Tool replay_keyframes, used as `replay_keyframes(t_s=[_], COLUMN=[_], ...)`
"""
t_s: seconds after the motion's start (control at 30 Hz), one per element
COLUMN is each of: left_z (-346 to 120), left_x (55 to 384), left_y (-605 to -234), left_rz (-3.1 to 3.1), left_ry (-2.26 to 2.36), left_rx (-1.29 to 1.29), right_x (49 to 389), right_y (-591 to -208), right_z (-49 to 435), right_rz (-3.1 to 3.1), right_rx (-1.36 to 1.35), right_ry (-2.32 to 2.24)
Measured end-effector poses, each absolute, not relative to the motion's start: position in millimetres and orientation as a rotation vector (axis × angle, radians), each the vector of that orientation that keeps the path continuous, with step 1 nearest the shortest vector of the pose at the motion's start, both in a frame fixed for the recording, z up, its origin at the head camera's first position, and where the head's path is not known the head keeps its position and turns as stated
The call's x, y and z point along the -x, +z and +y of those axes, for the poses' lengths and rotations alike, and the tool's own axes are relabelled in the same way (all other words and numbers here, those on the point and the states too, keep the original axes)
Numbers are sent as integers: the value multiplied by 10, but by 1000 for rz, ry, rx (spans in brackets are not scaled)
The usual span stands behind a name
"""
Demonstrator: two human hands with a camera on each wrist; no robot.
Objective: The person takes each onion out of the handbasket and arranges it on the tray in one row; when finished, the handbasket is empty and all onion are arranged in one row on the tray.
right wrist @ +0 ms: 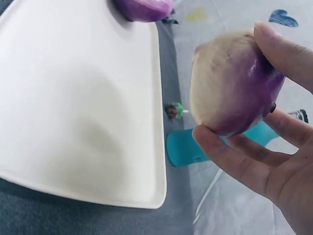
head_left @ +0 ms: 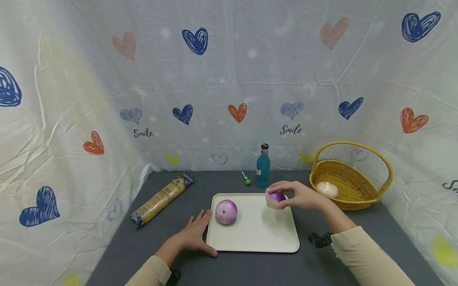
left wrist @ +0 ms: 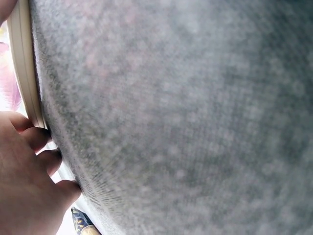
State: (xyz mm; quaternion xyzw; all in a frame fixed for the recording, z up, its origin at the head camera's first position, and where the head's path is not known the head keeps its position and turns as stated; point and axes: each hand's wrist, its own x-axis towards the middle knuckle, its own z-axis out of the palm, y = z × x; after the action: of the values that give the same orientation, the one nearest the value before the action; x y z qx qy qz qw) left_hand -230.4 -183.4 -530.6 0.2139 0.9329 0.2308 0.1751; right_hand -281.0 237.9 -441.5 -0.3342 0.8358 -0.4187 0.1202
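Observation:
In the head view, my right hand [head_left: 303, 195] holds a purple-and-white turnip [head_left: 272, 201] above the right part of a cream tray [head_left: 252, 240]. The right wrist view shows thumb and fingers gripping the turnip [right wrist: 227, 85] from its sides, raised off the tray [right wrist: 73, 142]. A second round, purple turnip-like vegetable [head_left: 226, 211] sits on the tray's left half. My left hand [head_left: 193, 235] is spread at the tray's left edge, thumb near the front corner. In the left wrist view, its fingers [left wrist: 44, 159] touch the table beside the tray rim [left wrist: 25, 63].
A yellow wicker basket [head_left: 352, 204] at the back right holds a white bulb-shaped thing [head_left: 327, 190]. Behind the tray stand a blue bottle [head_left: 262, 171] and a small green-wrapped lollipop [head_left: 247, 180]. A long yellow packet [head_left: 162, 198] lies at left. A heart-printed curtain surrounds the table.

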Motion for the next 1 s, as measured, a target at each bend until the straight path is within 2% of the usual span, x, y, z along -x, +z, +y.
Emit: replay_keyframes(t_s=[0.4,1.0], left_z=[-1819,-1846], left_x=[2322,2334], left_y=[-5311,-5364], left_rz=[2634,2650], left_ry=[648,637], left_rx=[-607,-614], right_x=[2782,2811], right_y=[-4557,-4851], right_z=[2170,1736], right_rz=[2475,2462], right_rx=[1004,881], right_ry=[-1216,-1216])
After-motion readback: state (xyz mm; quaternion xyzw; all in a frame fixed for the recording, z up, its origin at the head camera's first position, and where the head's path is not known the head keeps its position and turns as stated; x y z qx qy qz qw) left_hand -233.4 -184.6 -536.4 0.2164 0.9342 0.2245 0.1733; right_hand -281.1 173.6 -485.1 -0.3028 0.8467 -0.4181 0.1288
